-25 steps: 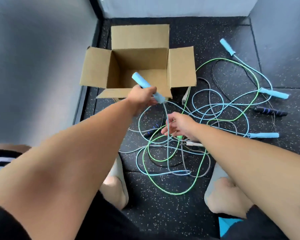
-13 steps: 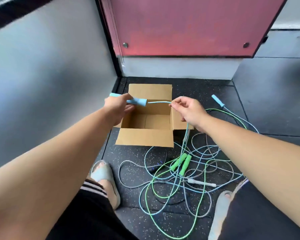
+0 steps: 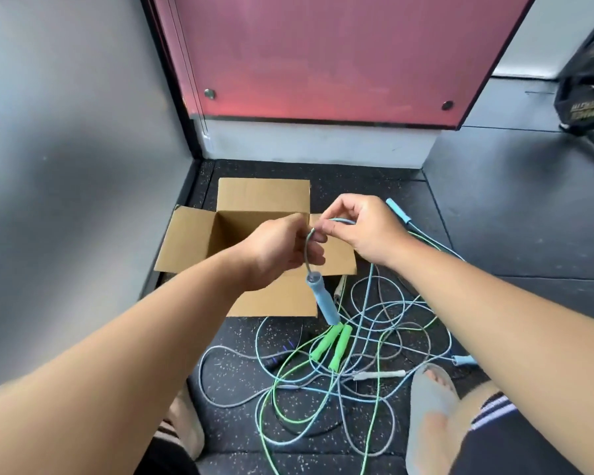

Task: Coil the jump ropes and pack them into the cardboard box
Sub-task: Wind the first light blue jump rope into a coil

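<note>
Cardboard box (image 3: pixel 191 241): 1. Light-blue handles, 3 seen: hanging handle (image 3: pixel 323 299), far handle (image 3: pixel 399 211) beyond the rt arm, rt-edge handle (image 3: pixel 464 361). Green handles (image 3: pixel 324 342): 2, side by side. White handle (image 3: pixel 379 375): 1; beige handle (image 3: pixel 338 287): 1. Dark handle (image 3: pixel 282 354) w/ purple stripes: 1. So 8 handles visible; jump ropes (image 3: pixel 357 337) too tangled to count. Hands: 2, left hand (image 3: pixel 282 248) and right hand (image 3: pixel 364 231). Slippers (image 3: pixel 429 399): 2. Bolts (image 3: pixel 209 94) on red panel (image 3: pixel 323 56): 2. Weight plate (image 3: pixel 587 97): 1.

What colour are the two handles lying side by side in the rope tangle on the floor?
The two handles are bright green; the head view shows them best.
</note>
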